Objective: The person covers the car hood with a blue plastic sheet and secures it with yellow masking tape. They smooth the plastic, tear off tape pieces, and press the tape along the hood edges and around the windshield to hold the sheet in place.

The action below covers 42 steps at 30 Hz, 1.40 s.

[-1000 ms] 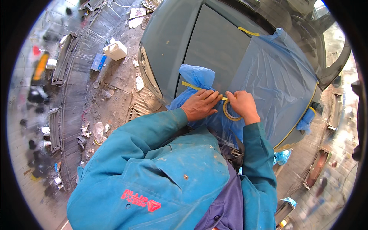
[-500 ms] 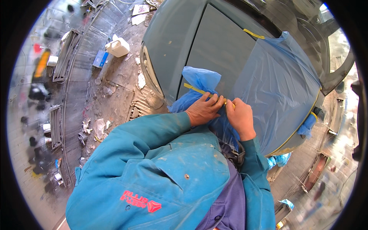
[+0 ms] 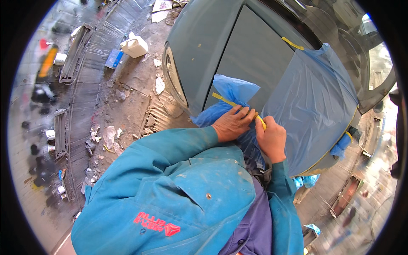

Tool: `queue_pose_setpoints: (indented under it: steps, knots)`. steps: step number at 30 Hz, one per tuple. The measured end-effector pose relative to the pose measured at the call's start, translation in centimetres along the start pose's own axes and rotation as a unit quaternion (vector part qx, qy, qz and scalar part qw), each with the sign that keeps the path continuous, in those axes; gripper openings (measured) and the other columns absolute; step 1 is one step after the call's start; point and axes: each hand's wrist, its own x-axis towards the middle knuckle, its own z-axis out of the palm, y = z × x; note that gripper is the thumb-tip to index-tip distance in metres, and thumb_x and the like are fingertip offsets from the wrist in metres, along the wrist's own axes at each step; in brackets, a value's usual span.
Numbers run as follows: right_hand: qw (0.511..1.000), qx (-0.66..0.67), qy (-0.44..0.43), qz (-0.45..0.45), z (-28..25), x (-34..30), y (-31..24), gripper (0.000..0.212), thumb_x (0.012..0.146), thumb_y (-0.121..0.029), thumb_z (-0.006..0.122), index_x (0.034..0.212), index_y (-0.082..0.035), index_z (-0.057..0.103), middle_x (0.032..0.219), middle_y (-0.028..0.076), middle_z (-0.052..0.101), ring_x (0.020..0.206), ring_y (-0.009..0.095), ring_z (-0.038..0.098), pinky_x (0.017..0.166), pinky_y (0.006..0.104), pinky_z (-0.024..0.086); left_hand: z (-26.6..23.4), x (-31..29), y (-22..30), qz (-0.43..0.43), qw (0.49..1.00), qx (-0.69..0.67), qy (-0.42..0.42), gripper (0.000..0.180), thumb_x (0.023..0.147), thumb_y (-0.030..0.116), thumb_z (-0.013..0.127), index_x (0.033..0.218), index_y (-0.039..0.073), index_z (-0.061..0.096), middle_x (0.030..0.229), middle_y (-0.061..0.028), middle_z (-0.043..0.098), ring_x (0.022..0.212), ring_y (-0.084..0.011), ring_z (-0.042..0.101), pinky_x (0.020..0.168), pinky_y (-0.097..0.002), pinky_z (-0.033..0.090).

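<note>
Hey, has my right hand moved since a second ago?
Yes: your right hand is closer to your body, judged against the upper yellow tape strip on the car.

The grey car (image 3: 250, 51) bears blue film (image 3: 314, 97) (apparently edged with tape (image 3: 292, 43)).

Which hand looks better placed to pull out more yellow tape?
Probably the right hand: it grips what looks like the yellow tape roll, seen edge-on. The left hand lies against the bunched blue film, by the yellow strip.
</note>
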Motion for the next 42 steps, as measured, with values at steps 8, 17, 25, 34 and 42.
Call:
queue_pose_setpoints:
  steps: [8, 17, 25, 34, 42]
  knots:
    - [0.993, -0.090, -0.072, 0.034, -2.2, 1.7, 1.6, 0.038, 0.102, -0.039, 0.079, 0.088, -0.004, 0.073, 0.078, 0.024, 0.074, 0.077, 0.048, 0.074, 0.069, 0.0583, 0.058, 0.3, -0.8, -0.6, -0.033, 0.996, -0.074, 0.030, 0.071, 0.102, 0.034, 0.078, 0.164, 0.006, 0.058, 0.170, -0.0088, 0.047, 0.158, -0.0267, 0.041, 0.135, -0.0470, 0.036]
    - [0.988, -0.023, -0.147, 0.037, -4.4, 4.2, 1.5, 0.037, 0.099, -0.037, 0.079, 0.094, -0.001, 0.078, 0.083, 0.026, 0.076, 0.083, 0.048, 0.076, 0.075, 0.0556, 0.059, 0.2, -0.9, -0.3, -0.035, 0.997, -0.064, 0.019, 0.074, 0.104, 0.039, 0.076, 0.168, 0.009, 0.054, 0.174, -0.0107, 0.043, 0.162, -0.0276, 0.037, 0.138, -0.0475, 0.032]
    - [0.950, -0.214, -0.222, -0.052, -9.2, 7.2, -1.3, 0.032, 0.095, -0.033, 0.080, 0.089, -0.002, 0.082, 0.083, 0.024, 0.078, 0.083, 0.045, 0.077, 0.078, 0.0543, 0.062, 0.0, -0.9, 0.2, -0.044, 0.998, -0.031, 0.016, 0.075, 0.104, 0.042, 0.076, 0.168, 0.008, 0.055, 0.172, -0.0104, 0.043, 0.162, -0.0276, 0.036, 0.138, -0.0483, 0.031]
    - [0.900, -0.333, -0.191, -0.206, -7.9, 12.0, -0.4, 0.025, 0.089, -0.026, 0.086, 0.088, -0.002, 0.080, 0.081, 0.019, 0.077, 0.082, 0.041, 0.077, 0.076, 0.0513, 0.061, 0.7, -0.7, 1.1, -0.057, 0.997, -0.038, 0.022, 0.079, 0.104, 0.045, 0.074, 0.166, 0.000, 0.054, 0.168, -0.0123, 0.045, 0.160, -0.0287, 0.039, 0.138, -0.0466, 0.032]
    - [0.876, -0.348, -0.167, -0.288, -6.2, 12.8, 0.7, 0.016, 0.092, -0.018, 0.083, 0.089, -0.006, 0.073, 0.086, 0.010, 0.077, 0.094, 0.031, 0.076, 0.091, 0.0450, 0.055, 0.5, -0.4, 1.7, -0.051, 0.996, -0.065, 0.033, 0.082, 0.104, 0.047, 0.073, 0.165, -0.003, 0.052, 0.164, -0.0146, 0.048, 0.156, -0.0294, 0.043, 0.136, -0.0462, 0.035]
